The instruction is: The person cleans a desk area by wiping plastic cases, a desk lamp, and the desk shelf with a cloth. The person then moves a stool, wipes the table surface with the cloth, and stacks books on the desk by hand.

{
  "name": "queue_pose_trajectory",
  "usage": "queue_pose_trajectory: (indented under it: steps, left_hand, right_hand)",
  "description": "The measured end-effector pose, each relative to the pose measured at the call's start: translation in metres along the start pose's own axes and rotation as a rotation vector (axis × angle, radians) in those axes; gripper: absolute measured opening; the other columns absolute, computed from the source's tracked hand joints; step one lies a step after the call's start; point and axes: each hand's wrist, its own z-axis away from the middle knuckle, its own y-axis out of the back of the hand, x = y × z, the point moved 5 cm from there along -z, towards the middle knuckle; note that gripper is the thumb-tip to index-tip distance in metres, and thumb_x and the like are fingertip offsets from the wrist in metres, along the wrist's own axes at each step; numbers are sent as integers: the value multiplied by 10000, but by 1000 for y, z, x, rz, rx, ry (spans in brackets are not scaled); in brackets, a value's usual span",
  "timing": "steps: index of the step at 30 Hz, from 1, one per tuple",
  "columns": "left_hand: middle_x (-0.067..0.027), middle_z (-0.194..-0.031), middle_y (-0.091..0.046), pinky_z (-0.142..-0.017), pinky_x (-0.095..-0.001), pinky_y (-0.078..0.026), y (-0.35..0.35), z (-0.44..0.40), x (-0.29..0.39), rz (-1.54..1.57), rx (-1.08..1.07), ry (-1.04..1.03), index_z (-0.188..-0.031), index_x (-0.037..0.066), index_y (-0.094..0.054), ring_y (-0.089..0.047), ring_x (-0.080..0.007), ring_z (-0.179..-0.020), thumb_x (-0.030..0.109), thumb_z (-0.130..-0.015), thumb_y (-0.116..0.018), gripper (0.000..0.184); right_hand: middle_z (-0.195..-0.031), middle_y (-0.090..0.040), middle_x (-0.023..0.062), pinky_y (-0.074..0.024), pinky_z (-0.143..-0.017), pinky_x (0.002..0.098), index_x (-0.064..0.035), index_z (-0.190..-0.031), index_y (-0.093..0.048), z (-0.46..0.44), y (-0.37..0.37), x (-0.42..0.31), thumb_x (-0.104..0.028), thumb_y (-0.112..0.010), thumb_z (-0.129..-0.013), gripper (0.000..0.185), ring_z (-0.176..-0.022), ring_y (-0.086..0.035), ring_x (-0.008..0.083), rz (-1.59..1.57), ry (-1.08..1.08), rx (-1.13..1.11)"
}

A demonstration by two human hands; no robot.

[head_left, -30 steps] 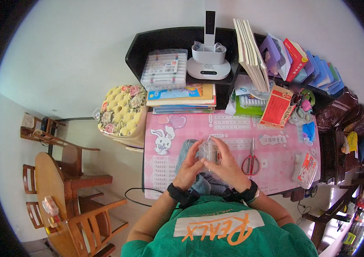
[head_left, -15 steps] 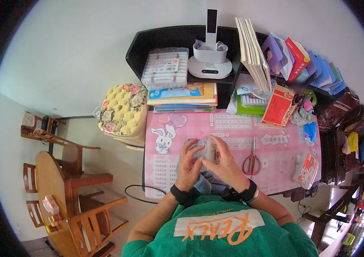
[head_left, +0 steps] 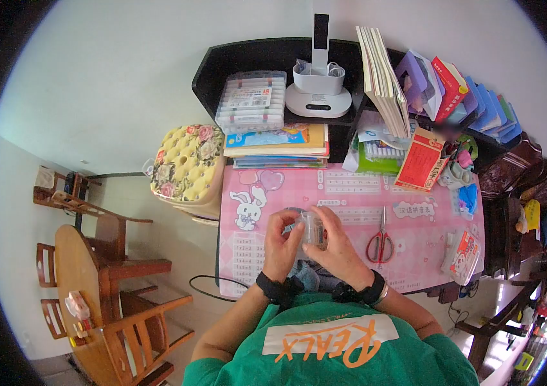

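A small clear plastic container point(head_left: 314, 230) is between my hands, above the front part of the pink desk mat point(head_left: 344, 190). My right hand point(head_left: 334, 243) grips it from the right, with the thumb below and the fingers at its top edge. On its other side my left hand point(head_left: 282, 243) is curled, thumb and fingertips pressed at the container's left edge. What lies inside the container is too small to tell. Red-handled scissors point(head_left: 380, 244) lie on the mat to the right of my hands.
A black shelf point(head_left: 206, 80) at the back holds a marker case point(head_left: 252, 101), a white lamp point(head_left: 318, 96) and books point(head_left: 382, 80). A red and brown packet point(head_left: 420, 159) leans at the right, with a white-red box point(head_left: 460, 257) nearer. A yellow floral stool point(head_left: 186, 164) stands left.
My left hand's fingers, more spread before, have curled in at the container's left edge. My right hand keeps its grip. The view has shifted slightly.
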Motion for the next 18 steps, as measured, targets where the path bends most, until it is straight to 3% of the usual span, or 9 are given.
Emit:
queue_pose_trajectory:
  steps: [9, 18]
  left_hand:
    - [-84, -1072, -500, -753, -285, -505, 0, -15, 9, -85, -5, -47, -951, 36, -580, -527, -184, -982, 25, -823, -608, 131]
    - [-91, -1077, -527, -778, -291, -506, 2, -15, 7, -136, -20, -43, -978, 41, -587, -536, -193, -1016, 31, -828, -611, 152]
  right_hand:
    - [-1305, -364, 247, -310, -1045, 424, -33, -1340, -308, 2, -1, 1, -94, -678, -707, 735, -1249, -349, 401, 26, -19, -24]
    - [-1332, -337, 266, -297, -1060, 425, -44, -1350, -300, 2, -5, 5, -101, -692, -701, 760, -1275, -317, 416, 31, -6, -36]
